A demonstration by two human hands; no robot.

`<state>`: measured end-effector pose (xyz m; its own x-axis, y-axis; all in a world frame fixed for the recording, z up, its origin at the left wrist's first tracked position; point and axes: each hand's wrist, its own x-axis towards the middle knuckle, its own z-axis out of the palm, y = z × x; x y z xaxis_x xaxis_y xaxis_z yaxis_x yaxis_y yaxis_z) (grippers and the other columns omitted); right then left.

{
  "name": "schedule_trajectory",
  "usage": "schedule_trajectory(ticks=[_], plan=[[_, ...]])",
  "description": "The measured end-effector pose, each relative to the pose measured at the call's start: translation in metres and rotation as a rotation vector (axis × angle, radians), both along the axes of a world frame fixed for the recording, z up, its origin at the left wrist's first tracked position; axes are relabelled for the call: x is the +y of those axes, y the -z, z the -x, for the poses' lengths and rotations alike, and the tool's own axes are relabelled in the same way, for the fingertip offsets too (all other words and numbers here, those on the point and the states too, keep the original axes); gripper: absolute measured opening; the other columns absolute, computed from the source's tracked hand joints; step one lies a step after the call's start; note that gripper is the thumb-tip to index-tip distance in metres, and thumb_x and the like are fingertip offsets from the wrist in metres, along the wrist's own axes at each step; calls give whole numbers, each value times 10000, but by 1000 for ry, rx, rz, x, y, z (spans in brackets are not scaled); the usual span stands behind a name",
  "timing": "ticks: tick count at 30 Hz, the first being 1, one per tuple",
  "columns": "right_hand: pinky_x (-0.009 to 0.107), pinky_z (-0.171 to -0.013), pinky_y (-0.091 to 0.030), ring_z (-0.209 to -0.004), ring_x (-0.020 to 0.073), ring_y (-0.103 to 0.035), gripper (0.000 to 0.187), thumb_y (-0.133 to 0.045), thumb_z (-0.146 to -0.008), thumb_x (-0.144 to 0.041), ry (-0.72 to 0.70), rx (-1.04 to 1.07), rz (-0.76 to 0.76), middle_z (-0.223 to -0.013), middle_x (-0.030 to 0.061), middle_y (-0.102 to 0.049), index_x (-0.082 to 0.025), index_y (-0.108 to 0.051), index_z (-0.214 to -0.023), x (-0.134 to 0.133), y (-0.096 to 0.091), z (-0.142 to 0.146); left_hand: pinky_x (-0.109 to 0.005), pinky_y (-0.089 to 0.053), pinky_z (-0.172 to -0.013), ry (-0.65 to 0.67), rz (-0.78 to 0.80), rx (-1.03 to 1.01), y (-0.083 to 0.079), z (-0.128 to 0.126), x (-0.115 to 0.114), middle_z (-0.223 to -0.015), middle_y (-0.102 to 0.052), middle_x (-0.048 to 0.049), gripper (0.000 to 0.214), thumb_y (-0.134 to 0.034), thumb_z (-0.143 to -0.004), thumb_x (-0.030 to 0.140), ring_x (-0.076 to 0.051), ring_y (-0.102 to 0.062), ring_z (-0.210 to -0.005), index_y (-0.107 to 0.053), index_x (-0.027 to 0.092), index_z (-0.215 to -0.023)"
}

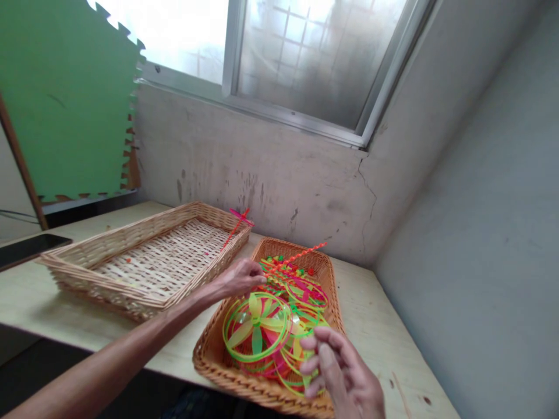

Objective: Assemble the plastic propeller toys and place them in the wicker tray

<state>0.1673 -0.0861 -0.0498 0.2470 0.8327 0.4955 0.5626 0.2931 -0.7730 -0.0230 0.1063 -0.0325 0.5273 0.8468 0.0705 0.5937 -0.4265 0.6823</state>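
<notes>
My left hand (245, 277) reaches over the brown wicker basket (205, 355), its fingers pinched on an orange twisted stick (301, 254) that points up to the right. Below it are more twisted sticks and small coloured pieces at the basket's far end. Ringed propeller discs in yellow, green and pink fill the near end, with a yellow-green propeller disc (257, 322) on top. My right hand (343, 372) hovers at the basket's near right corner beside the discs. Its fingers are loosely curled and apart, with nothing visible between them.
A larger pale wicker tray (131, 297) stands left on the wooden table (371, 314). On its far right rim leans an orange stick with a pink propeller (238, 224). A dark phone (32, 249) lies at far left. Walls and a window (305, 64) bound the back and right.
</notes>
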Motion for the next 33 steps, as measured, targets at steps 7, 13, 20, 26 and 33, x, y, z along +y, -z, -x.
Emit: schedule_trajectory(ticks=[7, 13, 20, 26, 33], plan=[[258, -786, -528, -979, 153, -616, 553, -550, -803, -525, 9, 1058, 54, -1060, 47, -635, -198, -404, -1225, 53, -5, 19, -159, -323, -301, 261, 682, -326, 8, -14, -85, -436, -443, 66, 334, -591, -654, 478, -64, -404, -297, -475, 166, -635], [116, -329, -342, -334, 21, -362, 448, -625, -746, -515, 71, 1117, -55, -475, -126, -466, -191, -492, -1026, 41, -11, 19, -139, -302, -310, 422, 739, -202, -1, -29, -110, -486, -489, 45, 203, -554, -674, 351, -61, -426, -334, -523, 154, -639], [117, -263, -259, -247, 25, -298, 643, -463, -758, -681, 46, 787, 254, -403, -94, -491, -136, -458, -1101, 24, 10, -13, -174, -391, -461, 197, 108, -280, -13, -36, -17, -618, -567, -4, 319, -459, -801, 388, -90, -505, -487, -616, 111, -799], [133, -296, -287, -271, 40, -355, 723, -412, -734, -736, 224, 560, 204, -391, -74, -492, -93, -529, -1042, 35, 44, -12, -227, -445, -680, -157, -292, 81, -6, -56, 77, -821, -668, -61, 332, -374, -809, 153, -176, -601, -806, -647, 121, -994], [167, -348, -337, -281, 74, -372, 703, -484, -736, -682, 355, 677, 97, -300, -111, -388, -67, -550, -1069, 36, 62, -10, -315, -478, -728, -113, -215, 359, 33, -84, 125, -815, -647, -60, 150, -504, -828, 160, -189, -608, -810, -647, 114, -839]])
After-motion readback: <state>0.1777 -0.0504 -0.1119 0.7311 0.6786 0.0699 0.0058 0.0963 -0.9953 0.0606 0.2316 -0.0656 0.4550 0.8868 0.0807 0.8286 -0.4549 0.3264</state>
